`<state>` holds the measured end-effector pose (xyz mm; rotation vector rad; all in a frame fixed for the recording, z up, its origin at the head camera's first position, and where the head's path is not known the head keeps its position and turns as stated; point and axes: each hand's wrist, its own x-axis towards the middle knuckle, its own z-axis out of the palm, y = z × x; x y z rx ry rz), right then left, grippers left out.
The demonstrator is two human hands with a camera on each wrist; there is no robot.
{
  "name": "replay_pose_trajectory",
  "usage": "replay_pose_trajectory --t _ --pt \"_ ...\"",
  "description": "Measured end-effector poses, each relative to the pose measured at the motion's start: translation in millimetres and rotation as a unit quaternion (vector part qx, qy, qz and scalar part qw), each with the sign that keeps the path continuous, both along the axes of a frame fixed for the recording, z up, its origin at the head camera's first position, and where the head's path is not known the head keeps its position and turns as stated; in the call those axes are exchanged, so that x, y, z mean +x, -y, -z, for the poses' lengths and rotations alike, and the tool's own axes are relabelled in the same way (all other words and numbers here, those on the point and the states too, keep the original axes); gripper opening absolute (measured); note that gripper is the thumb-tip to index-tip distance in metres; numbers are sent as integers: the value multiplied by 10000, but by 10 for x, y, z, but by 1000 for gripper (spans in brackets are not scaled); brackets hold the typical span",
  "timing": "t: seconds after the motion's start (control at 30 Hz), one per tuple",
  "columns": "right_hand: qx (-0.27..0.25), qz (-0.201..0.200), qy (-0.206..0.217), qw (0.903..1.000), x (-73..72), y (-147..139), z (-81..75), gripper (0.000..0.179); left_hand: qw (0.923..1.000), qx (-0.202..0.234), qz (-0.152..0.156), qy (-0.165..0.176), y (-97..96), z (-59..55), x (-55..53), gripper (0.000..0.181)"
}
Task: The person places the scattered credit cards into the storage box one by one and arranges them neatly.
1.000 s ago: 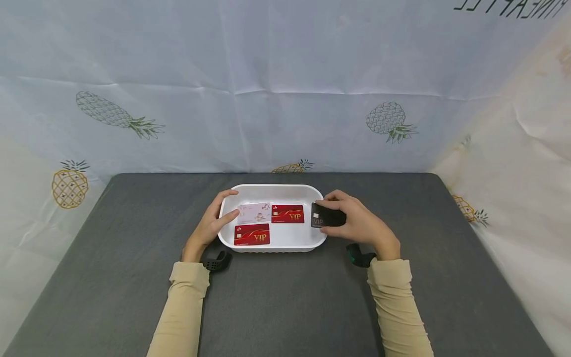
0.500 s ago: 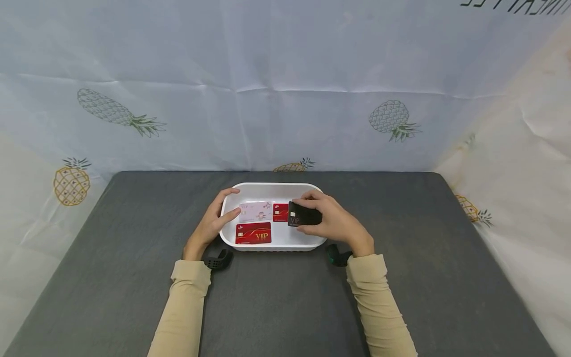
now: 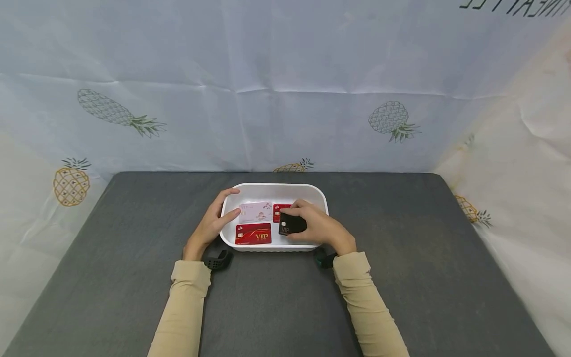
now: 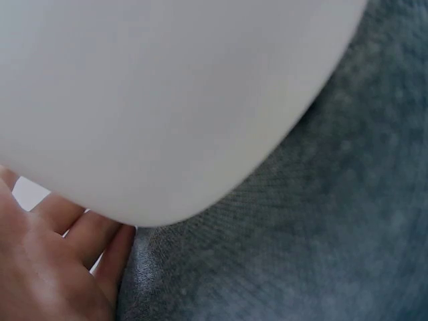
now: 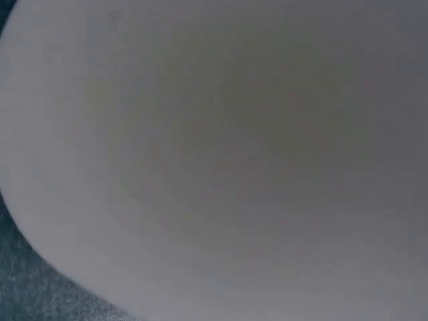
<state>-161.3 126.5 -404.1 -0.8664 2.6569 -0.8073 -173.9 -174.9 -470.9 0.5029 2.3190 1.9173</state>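
A white plastic tray (image 3: pixel 318 196) sits on the dark table. My left hand (image 3: pixel 211 225) holds its left end, thumb over the rim and fingers along the outside; the left wrist view shows the fingers (image 4: pixel 93 237) against the tray wall. Between thumb and fingers, my right hand (image 3: pixel 314 225) pinches a black VIP card (image 3: pixel 291 224) over the tray's middle. Behind it, a red card (image 3: pixel 276 212) is partly covered. A pale pink card (image 3: pixel 256 212) and another red VIP card (image 3: pixel 253 233) lie flat at the left of the tray. Only tray wall fills most of the right wrist view.
The grey cloth-covered table (image 3: pixel 147 248) extends to both sides of the tray. A pineapple-print curtain (image 3: pixel 267 119) hangs behind its back edge. Black wrist straps (image 3: pixel 218 261) are on both wrists, close to the tray's front side.
My right hand has carried the black card left from the tray's right end, then slightly nearer, partly covering the red card behind it. The left hand stays on the tray.
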Motion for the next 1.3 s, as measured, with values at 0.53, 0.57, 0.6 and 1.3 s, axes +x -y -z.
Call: replay_pose_trajectory --t 0.53,0.57,0.6,1.3 --pt "538 -172 93 9984 -5 129 105 62 10000 -28 -3 -51 -3 -6 0 53" --pt "529 -214 76 9983 -9 134 110 61 10000 -27 -12 -44 -2 -7 0 53" --pt "532 -254 61 9982 -14 138 113 61 10000 -35 -18 -40 -1 -5 0 53" --pt "749 19 467 9961 -11 207 139 60 9998 -131 -102 -82 10 19 -8 53"
